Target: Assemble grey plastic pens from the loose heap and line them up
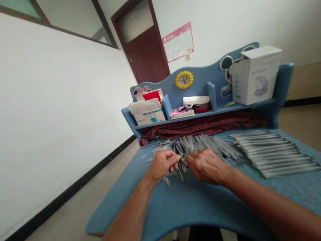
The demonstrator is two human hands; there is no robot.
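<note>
A loose heap of thin grey-white sticks [200, 144] lies across the middle of the blue desk [190, 204]. My left hand [162, 164] is at the heap's near left edge, fingers curled and pinched on a few sticks. My right hand [207, 165] rests beside it with its back up, fingers bent into the same sticks between the two hands. To the right, a neat row of the same sticks [273, 154] lies side by side.
A blue shelf [200, 112] stands at the desk's back with a tissue box [147, 112], booklets, a red tin and a white carton [255, 75]. Red checked cloth [205, 125] lies under it. A white wall is left; a brown door stands behind.
</note>
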